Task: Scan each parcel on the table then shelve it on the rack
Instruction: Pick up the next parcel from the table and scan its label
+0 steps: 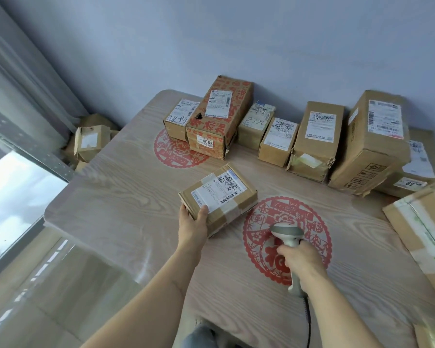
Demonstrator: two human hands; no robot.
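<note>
I am watching the left hand (194, 222) gripping the parcel (217, 197) by its near corner, lifted above the table (126, 187). The right hand (300, 259) is clasping the scanner (286, 233) right of the parcel, aiming past its barcode: misread risk; 1-corner grip may be slipping.

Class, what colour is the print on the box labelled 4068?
Red, on the brown box; clearest in the head view.
</note>
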